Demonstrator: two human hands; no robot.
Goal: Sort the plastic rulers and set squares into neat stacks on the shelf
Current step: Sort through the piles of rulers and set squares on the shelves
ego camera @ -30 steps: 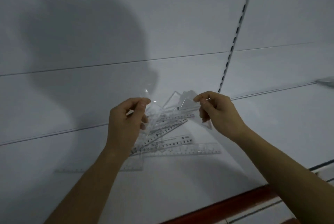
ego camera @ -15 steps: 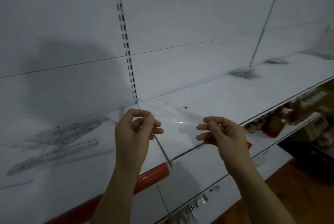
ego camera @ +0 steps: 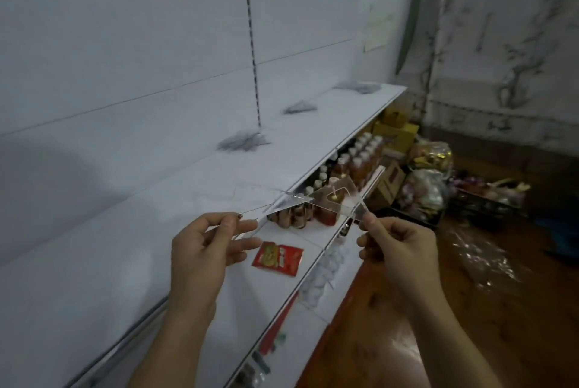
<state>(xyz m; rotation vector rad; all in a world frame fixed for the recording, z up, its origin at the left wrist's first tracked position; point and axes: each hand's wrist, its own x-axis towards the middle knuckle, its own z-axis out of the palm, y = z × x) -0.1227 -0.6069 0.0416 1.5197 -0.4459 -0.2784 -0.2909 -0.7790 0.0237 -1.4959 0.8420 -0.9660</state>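
White shelf (ego camera: 131, 262) runs off to a stained wall, wooden floor (ego camera: 470, 325) below, and both hands, left hand (ego camera: 203, 249) and right hand (ego camera: 398, 249), pinch a clear set square (ego camera: 332, 202) between them, above a red packet (ego camera: 277, 257), ruler piles (ego camera: 242, 141) way beyond.

Set square (ego camera: 338, 204) in my fingers: clear glossy plastic. Shelf (ego camera: 94, 262): matt white, smooth. Floor (ego camera: 470, 309): polished wood, shiny. Sachet (ego camera: 277, 257): glossy red.

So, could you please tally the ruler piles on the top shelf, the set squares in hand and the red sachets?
Ruler piles on the top shelf: 3
Set square, pinched by left hand and right hand: 1
Red sachet: 1
Total: 5
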